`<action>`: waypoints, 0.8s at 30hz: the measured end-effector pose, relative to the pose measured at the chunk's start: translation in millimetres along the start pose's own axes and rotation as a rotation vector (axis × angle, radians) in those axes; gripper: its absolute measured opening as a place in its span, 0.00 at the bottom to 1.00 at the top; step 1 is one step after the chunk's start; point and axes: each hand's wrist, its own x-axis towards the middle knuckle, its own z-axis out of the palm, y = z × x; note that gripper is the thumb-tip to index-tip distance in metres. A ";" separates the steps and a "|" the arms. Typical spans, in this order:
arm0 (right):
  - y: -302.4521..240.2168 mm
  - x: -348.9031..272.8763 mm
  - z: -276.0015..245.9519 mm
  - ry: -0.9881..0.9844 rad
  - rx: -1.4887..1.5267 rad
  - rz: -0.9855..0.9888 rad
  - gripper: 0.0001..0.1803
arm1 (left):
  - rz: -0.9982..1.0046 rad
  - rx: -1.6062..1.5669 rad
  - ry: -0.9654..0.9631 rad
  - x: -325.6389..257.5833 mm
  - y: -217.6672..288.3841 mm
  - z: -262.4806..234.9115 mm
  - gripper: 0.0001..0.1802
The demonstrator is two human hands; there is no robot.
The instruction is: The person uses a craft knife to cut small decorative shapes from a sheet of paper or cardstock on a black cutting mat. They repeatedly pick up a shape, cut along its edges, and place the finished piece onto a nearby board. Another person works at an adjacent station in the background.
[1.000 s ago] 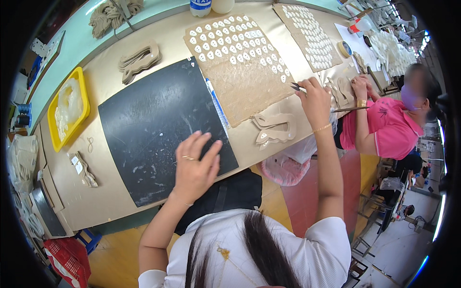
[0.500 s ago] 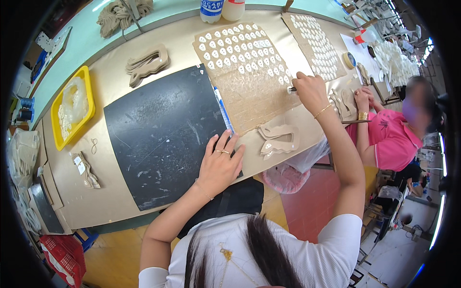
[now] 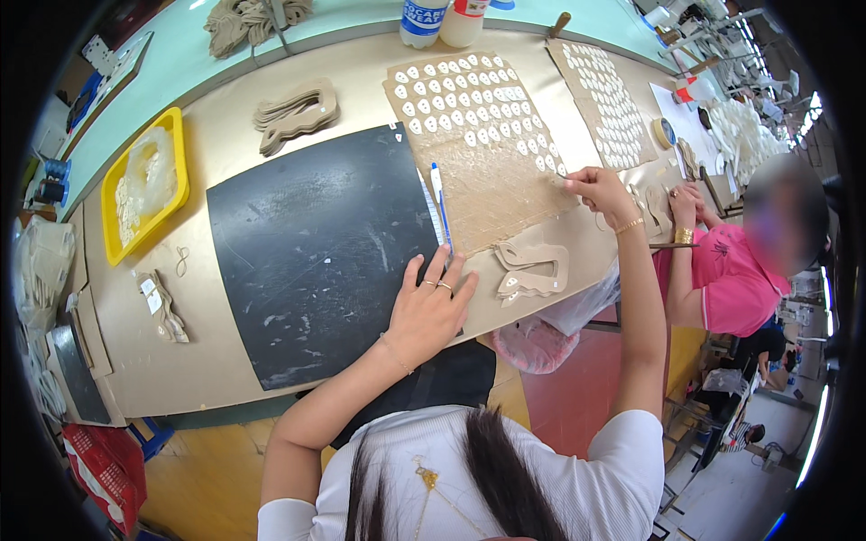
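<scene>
My left hand (image 3: 431, 307) lies flat with fingers spread at the right edge of a black mat (image 3: 316, 257). Its fingertips are by a blue-and-white pen (image 3: 440, 200) and a ruler-like strip (image 3: 428, 200). At the right edge of a brown sheet (image 3: 487, 194), my right hand (image 3: 603, 193) is closed in a pinch. A thin dark tip shows at its fingers, too small to name. Just beside that tip is a small white oval piece (image 3: 561, 169), one of several set in rows on the sheet. Beige cut-out pieces (image 3: 532, 270) lie below the sheet.
A yellow tray (image 3: 182, 171) with a plastic bag stands left. More beige cut-outs (image 3: 298, 113) lie behind the mat. Bottles (image 3: 422, 22) stand at the back. A second brown sheet (image 3: 577, 72) and a tape roll (image 3: 664, 132) are rightward, near a person in pink (image 3: 735, 279).
My right hand has drawn back a little from the sheet, and the white piece at its fingertips now lies apart from them. The whole view has shifted slightly. My left hand stays by the pen.
</scene>
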 end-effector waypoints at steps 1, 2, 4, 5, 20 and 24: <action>-1.5 -6.7 4.7 -0.014 0.072 -0.008 0.14 | -0.004 -0.010 0.010 -0.1 -0.5 -1.2 0.27; -6.2 -17.6 11.4 -0.032 0.065 -0.033 0.13 | 0.001 -0.022 0.004 0.0 -0.9 -0.4 0.27; -25.3 -41.7 30.7 -0.067 0.055 -0.083 0.12 | 0.011 -0.045 -0.008 0.1 -2.0 1.0 0.26; -38.5 -52.7 43.3 -0.083 -0.003 -0.171 0.12 | 0.033 -0.069 0.003 1.1 -2.1 -1.3 0.26; -162.0 -133.6 254.0 -0.152 -0.754 -0.902 0.09 | -0.355 -0.146 0.433 -66.8 -44.0 -62.8 0.17; -159.0 -148.6 268.6 -0.134 -0.860 -0.929 0.04 | -0.624 -0.028 0.494 -77.7 -71.1 -74.7 0.16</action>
